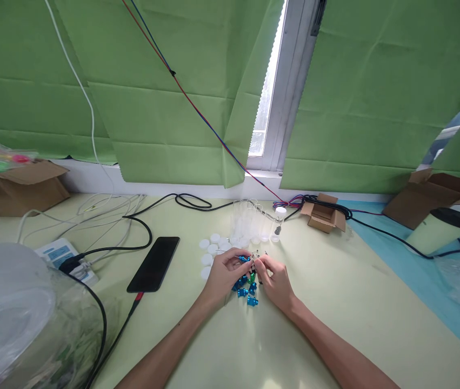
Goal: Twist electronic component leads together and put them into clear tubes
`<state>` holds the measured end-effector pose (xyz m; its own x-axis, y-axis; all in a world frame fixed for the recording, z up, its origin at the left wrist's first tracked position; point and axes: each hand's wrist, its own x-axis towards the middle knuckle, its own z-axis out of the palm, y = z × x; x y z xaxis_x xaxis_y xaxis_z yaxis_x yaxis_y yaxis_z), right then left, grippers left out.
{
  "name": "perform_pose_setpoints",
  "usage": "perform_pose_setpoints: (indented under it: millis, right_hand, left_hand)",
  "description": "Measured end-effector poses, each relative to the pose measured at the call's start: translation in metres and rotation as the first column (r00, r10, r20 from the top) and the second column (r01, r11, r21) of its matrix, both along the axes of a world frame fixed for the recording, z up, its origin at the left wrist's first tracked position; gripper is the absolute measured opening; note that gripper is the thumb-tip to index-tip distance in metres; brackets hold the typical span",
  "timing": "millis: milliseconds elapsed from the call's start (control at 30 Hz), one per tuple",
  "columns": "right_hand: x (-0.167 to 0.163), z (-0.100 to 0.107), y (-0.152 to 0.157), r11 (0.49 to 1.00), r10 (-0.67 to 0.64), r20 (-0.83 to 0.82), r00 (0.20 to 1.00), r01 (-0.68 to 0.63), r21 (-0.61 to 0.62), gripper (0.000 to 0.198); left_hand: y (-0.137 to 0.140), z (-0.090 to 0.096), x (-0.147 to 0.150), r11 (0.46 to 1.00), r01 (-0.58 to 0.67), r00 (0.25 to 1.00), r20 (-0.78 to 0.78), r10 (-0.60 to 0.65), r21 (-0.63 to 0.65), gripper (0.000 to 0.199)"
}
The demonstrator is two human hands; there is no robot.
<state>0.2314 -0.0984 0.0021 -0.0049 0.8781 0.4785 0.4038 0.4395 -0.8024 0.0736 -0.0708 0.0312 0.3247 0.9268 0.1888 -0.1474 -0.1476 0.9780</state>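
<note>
My left hand (pixel 228 273) is closed on a small blue metallic fitting (pixel 244 259), with a thin pin-like tip sticking out to its left. Close beside it, my right hand (pixel 273 278) pinches something small near the fitting; my fingers hide what it is. Under and between the hands lie several blue metallic fittings (pixel 252 301) and a green piece (pixel 251 277). Several round white caps (pixel 206 260) sit in rows just left of and behind my left hand. Clear plastic bottles (pixel 244 221) stand behind the hands, one capped bottle (pixel 279 224) holding a dark piece.
A black phone (pixel 154 265) with a cable lies to the left. Near the window are a small open cardboard box (pixel 324 213) and black cables (pixel 193 202). A large clear plastic container (pixel 14 319) fills the left front. A lidded cup (pixel 440 229) stands at right.
</note>
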Motion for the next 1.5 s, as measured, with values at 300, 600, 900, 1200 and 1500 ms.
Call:
perform_pose_setpoints:
  millis: [300, 600, 900, 1200, 1500]
  right_hand:
    - [-0.001, 0.002, 0.0, 1.0, 0.01, -0.086, 0.996, -0.008, 0.024, 0.024]
    - [-0.002, -0.002, 0.0, 0.999, -0.006, -0.081, 0.997, 0.009, 0.04, 0.021]
    - [-0.001, -0.002, 0.0, 0.998, 0.016, -0.058, 0.998, -0.013, 0.063, 0.021]
    - [0.001, -0.002, 0.0, 0.998, -0.015, 0.016, 1.0, 0.014, 0.06, 0.03]
    - [0.0, -0.003, 0.002, 0.997, -0.046, 0.055, 0.997, 0.043, 0.058, 0.042]
  left_hand:
    - [0.001, 0.004, 0.001, 0.994, -0.053, 0.997, 0.052, 0.058, -0.092, 0.024]
    - [0.001, 0.002, 0.0, 0.994, -0.023, 0.997, 0.071, 0.031, -0.111, 0.025]
    - [0.0, 0.0, 0.0, 0.999, 0.003, 0.999, 0.045, -0.001, -0.053, 0.024]
    - [0.001, -0.003, 0.0, 0.998, 0.006, 1.0, 0.003, -0.006, 0.059, 0.017]
    - [0.001, -0.007, 0.0, 0.996, 0.016, 1.0, -0.025, -0.014, 0.086, 0.017]
